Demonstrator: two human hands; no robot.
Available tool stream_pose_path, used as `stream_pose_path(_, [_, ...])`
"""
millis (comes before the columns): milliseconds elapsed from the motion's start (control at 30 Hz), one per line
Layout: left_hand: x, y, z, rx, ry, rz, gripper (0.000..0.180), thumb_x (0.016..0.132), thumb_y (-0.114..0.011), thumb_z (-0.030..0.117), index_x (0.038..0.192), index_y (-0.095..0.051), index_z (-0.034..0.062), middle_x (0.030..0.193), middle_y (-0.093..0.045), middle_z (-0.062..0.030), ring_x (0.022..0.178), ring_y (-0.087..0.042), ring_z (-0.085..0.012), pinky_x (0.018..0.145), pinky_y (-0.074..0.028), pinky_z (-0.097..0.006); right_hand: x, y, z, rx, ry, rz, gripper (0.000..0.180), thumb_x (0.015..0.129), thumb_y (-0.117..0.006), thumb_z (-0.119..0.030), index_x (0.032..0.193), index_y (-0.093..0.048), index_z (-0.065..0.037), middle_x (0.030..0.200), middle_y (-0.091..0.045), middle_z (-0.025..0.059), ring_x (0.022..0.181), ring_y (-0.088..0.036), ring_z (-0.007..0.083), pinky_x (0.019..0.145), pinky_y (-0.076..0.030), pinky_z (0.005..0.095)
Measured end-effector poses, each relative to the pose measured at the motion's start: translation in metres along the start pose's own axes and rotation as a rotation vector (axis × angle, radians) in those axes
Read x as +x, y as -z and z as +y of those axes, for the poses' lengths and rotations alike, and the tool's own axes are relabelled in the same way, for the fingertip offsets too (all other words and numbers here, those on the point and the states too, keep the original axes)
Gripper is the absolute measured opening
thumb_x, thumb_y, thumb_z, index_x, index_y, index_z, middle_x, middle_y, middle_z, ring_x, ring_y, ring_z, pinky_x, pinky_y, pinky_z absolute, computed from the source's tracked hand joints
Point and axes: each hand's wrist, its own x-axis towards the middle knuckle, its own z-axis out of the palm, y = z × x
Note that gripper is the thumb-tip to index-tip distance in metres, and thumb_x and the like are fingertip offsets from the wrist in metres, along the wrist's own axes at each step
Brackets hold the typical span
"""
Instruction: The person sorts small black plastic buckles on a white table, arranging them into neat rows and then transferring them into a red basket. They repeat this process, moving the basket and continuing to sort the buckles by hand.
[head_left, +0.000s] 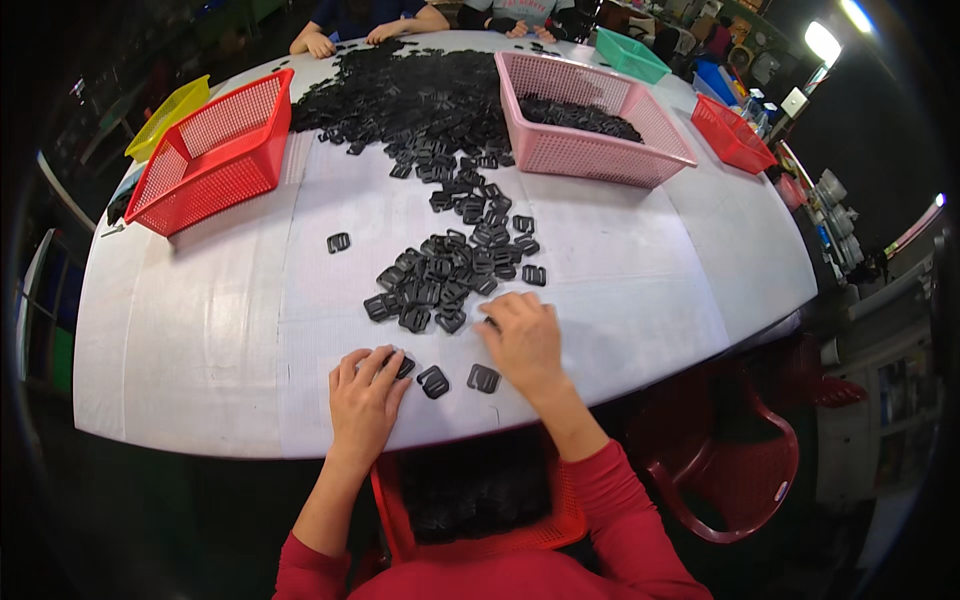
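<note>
My left hand point(364, 398) rests near the table's front edge, fingers bent over a black plastic strap buckle point(404, 367) that shows partly beside the fingertips. To its right, my right hand point(524, 340) reaches in at the near side of a small pile of black buckles point(440, 268). Its fingertips close on another buckle point(491, 323), mostly hidden beneath them. Between my hands, two loose buckles, a left one point(433, 382) and a right one point(484, 378), lie flat on the white table point(230, 340).
A large heap of buckles point(400, 95) covers the far middle. Red point(215, 165) and yellow point(165, 118) baskets stand left; pink point(600, 160), green point(630, 55) and red point(733, 135) baskets right. Below the table edge, a red basket point(395, 510) holds black pieces. Two people sit opposite.
</note>
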Motion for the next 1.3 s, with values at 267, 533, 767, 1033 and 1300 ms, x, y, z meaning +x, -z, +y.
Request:
stream_pose_path(267, [0.004,0.022,0.013,-0.460,0.314,-0.290,0.018,0.077,-0.077,0.018,0.084,-0.067,0.0050,0.078,-0.062,-0.0083,0.071,-0.056,-0.0272,0.065,-0.045,-0.037,-0.007,-0.036,-0.024,-0.115,0.137,0.052,0.023,0.080,-0.073,-0.026,0.092,-0.065,-0.009,0.090,-0.063,0.0042,0.092,-0.058,0.0221,0.081,-0.041,0.0395])
stream_pose_path(533, [0.041,0.014,-0.003,-0.090,0.059,-0.018,0.023,0.082,-0.072,0.017,0.103,-0.067,0.0091,0.097,-0.064,-0.0069,0.093,-0.060,-0.0277,0.078,-0.046,-0.039,0.000,-0.005,-0.007,0.231,-0.161,-0.109,0.009,0.083,-0.071,-0.020,0.086,-0.072,-0.012,0.089,-0.067,0.0025,0.088,-0.062,0.0228,0.075,-0.044,0.0396])
stream_pose_path(767, [0.060,-0.025,-0.008,0.126,-0.078,-0.021,0.032,0.082,-0.072,0.024,0.112,-0.069,0.0109,0.110,-0.064,-0.0003,0.101,-0.057,-0.0202,0.082,-0.043,-0.036,-0.005,0.004,0.021,0.236,-0.084,0.097,0.012,0.078,-0.074,-0.015,0.088,-0.071,-0.009,0.089,-0.066,0.0024,0.089,-0.061,0.0252,0.079,-0.046,0.0384])
stream_pose_path(1033, [0.053,-0.015,0.006,-0.190,0.076,-0.116,0.019,0.086,-0.068,0.020,0.100,-0.072,0.0076,0.093,-0.068,-0.0048,0.086,-0.061,-0.0242,0.076,-0.047,-0.038,0.023,-0.029,0.004,0.063,0.249,0.010,0.038,0.077,-0.075,-0.018,0.113,-0.067,-0.011,0.119,-0.061,0.0010,0.113,-0.054,0.0217,0.091,-0.043,0.0412])
stream_pose_path(1300, [0.039,0.000,-0.006,-0.196,0.110,-0.057,0.021,0.085,-0.070,0.015,0.105,-0.072,0.0073,0.099,-0.067,-0.0091,0.088,-0.063,-0.0243,0.073,-0.050,-0.033,-0.010,-0.010,0.003,0.095,0.203,-0.065,0.020,0.085,-0.069,-0.021,0.103,-0.072,-0.012,0.114,-0.066,0.0023,0.120,-0.052,0.0232,0.105,-0.033,0.0523])
